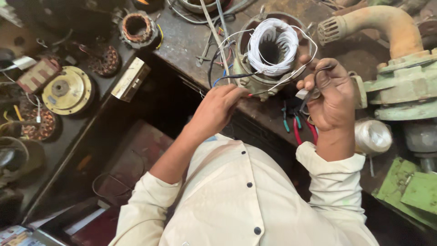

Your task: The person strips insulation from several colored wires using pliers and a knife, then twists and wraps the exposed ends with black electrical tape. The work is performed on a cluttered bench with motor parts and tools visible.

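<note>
1. Nearest to us are our cream shirt sleeves, both arms reaching up to the dark, worn counter (pixel 191 41).
2. Our left hand (pixel 218 107) has its grip closed to a pinch on a thin wire (pixel 268 89), at its red-tipped end.
3. Our right hand (pixel 332 93) has its grip curled shut around a small dark tool (pixel 306 96); we cannot tell exactly what kind it is.
4. Just beneath the right hand lie pliers (pixel 300 130) with red and teal handles, and beside the wrist sits a spool of pale thread (pixel 373 135).
5. Between and just beyond the hands stands the motor stator (pixel 273 48), round, wrapped in white winding, its loose leads running down to our fingers.
6. Farther right is a green pump body with a rusty pipe (pixel 387 27); farther left, a second stator with copper winding (pixel 137 28).
</note>
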